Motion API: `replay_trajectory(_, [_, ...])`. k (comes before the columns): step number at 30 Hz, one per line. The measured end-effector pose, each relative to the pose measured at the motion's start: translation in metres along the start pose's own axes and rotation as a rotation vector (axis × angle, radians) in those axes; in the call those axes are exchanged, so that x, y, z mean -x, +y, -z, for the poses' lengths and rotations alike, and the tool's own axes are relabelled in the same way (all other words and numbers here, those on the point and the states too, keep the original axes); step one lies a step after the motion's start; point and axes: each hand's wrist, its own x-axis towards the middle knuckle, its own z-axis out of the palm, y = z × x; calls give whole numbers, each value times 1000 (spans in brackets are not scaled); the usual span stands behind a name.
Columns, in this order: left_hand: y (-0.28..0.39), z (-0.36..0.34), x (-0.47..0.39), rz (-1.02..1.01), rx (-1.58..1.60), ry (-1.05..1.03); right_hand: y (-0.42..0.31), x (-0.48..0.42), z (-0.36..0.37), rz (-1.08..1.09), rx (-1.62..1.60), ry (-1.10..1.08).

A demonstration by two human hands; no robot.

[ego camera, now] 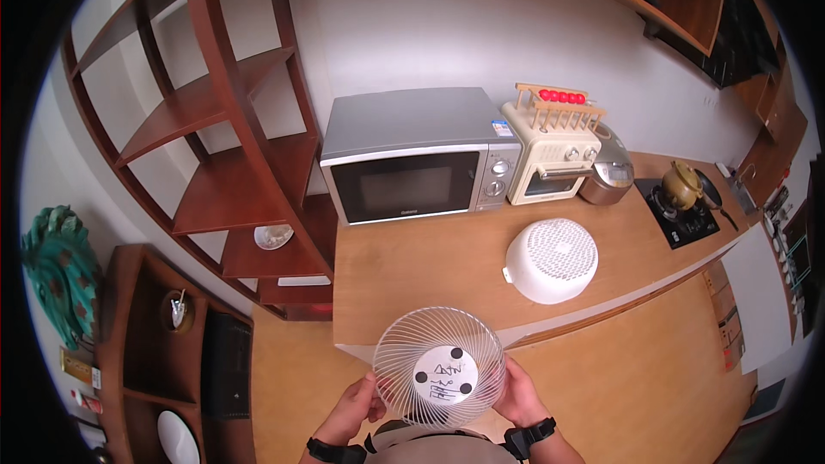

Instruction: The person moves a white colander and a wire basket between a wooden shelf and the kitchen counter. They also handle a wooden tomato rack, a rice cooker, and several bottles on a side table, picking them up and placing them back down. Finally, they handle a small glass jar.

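Note:
A round wire basket with swirling white wires is between my hands, in front of my body. Its white base disc faces me and bears three black round pads and handwriting. My left hand grips the left rim, thumb against the wires. On the right side, my right hand holds the rim, its fingers partly hidden by the basket. Beyond it, on the wooden countertop, a white perforated plastic basket stands upside down.
A Galanz microwave, a cream toaster oven and a rice cooker line the wall. Farther right, a pot sits on a black gas hob. Dark wooden shelves rise at left, near a low cabinet.

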Motion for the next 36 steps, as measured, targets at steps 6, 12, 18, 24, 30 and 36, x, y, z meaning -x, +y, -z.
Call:
replay_trajectory(6, [-15, -35, 64, -356, -395, 296, 31, 40, 0, 175, 24, 198])
replay_trajectory(12, [7, -62, 90, -629, -794, 200, 48, 86, -46, 358, 185, 185])
replay_trajectory(18, [-18, -33, 91, -665, -336, 53, 63, 98, -75, 439, 228, 158])
replay_trajectory(24, [-31, 46, 96, -620, 91, -57, 83, 68, -131, 390, 188, 18])
replay_trajectory(30, [-32, 168, 124, -609, 147, 39, 122, 1, -219, 231, 163, -154])
replay_trajectory(36, [-68, 349, 98, -378, 923, -708, 184, -71, -318, 70, 175, -265])
